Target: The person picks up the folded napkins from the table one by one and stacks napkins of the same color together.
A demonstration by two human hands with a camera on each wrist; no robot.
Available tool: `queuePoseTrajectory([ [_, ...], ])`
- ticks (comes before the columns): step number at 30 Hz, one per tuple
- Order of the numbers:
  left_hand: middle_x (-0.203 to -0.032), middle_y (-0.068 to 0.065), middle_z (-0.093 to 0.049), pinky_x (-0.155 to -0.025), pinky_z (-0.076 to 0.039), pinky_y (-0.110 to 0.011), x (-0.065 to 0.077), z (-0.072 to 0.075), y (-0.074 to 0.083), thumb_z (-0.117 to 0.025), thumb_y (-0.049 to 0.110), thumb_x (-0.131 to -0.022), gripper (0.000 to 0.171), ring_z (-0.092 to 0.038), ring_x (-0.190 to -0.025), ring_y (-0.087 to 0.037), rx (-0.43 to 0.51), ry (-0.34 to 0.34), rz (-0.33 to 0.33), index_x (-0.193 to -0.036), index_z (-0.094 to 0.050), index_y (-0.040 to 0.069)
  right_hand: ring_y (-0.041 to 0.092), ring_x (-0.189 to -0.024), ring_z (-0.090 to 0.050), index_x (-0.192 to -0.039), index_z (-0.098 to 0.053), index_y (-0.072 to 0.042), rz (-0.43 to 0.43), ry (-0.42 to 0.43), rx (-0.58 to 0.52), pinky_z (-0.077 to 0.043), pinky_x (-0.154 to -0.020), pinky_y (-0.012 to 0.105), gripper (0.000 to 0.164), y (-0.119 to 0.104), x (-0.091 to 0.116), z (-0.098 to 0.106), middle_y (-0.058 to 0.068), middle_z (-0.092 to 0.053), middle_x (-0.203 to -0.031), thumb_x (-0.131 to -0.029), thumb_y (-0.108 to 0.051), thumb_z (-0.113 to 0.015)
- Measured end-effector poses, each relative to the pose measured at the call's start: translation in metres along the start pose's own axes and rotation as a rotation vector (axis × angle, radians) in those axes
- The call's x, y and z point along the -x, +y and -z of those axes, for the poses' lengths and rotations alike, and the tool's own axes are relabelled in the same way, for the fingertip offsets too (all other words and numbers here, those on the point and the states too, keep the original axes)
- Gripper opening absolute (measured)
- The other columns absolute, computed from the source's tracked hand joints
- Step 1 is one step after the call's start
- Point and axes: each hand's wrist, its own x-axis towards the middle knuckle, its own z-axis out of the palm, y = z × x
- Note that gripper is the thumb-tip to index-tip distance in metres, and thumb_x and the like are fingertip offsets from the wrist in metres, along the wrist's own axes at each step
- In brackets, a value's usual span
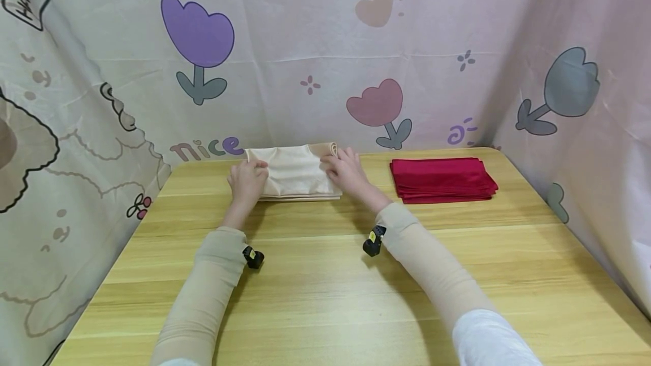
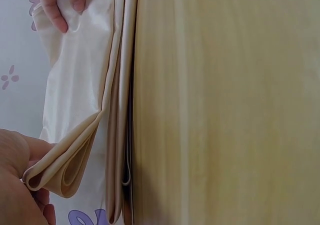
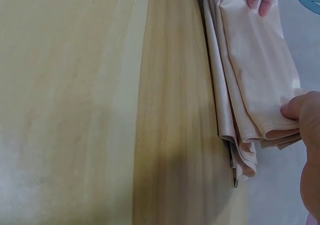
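A folded cream satin cloth (image 1: 297,171) lies in layers near the far edge of the table, left of centre. My left hand (image 1: 248,181) pinches its left end; in the left wrist view the folded layers loop between thumb and fingers of that hand (image 2: 20,170). At the other end my right hand (image 1: 348,173) grips the upper layers, its thumb (image 3: 295,106) on top of the cloth (image 3: 260,70) in the right wrist view. More folded cream layers lie beneath the held part. Some fingertips are hidden under the fabric.
A stack of folded dark red cloth (image 1: 442,179) lies to the right of the cream one. The wooden table (image 1: 315,292) stretches toward me. A printed curtain (image 1: 305,27) hangs behind the table and along both sides. Black wrist cameras (image 1: 374,240) sit on both sleeves.
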Motion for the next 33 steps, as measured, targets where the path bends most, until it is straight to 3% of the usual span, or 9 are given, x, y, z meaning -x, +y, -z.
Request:
queuePoseTrajectory([
  [7,-0.117,-0.02,-0.061,-0.096,-0.032,-0.054,-0.002,0.0,0.0,-0.059,0.016,-0.09,0.029,-0.046,-0.114,-0.043,-0.023,-0.025,0.0,-0.116,-0.069,0.01,0.025,-0.091,-0.043,-0.12,-0.069,-0.016,0.022,0.033,0.004,-0.033,-0.082,0.04,0.032,-0.001,0.001,-0.004,0.006,-0.062,-0.105,-0.088,-0.015,-0.067],
  [15,-0.124,-0.022,-0.058,-0.097,-0.032,-0.056,-0.003,0.001,0.001,-0.056,0.016,-0.091,0.038,-0.045,-0.117,-0.044,-0.035,-0.06,0.004,-0.127,-0.064,0.01,0.025,-0.088,-0.041,-0.121,-0.068,-0.015,0.009,0.013,-0.014,-0.031,-0.08,0.038,0.033,-0.001,0.0,-0.009,0.007,-0.06,-0.102,-0.088,-0.011,-0.064],
  [33,-0.136,-0.022,-0.056,-0.099,-0.032,-0.056,-0.009,-0.001,-0.008,-0.057,0.012,-0.09,0.039,-0.046,-0.116,-0.044,-0.037,-0.083,0.026,-0.128,-0.064,0.012,0.026,-0.088,-0.041,-0.117,-0.069,-0.013,-0.005,0.083,-0.023,-0.033,-0.079,0.039,0.034,0.001,-0.002,-0.024,0.009,-0.058,-0.098,-0.084,-0.007,-0.066],
])
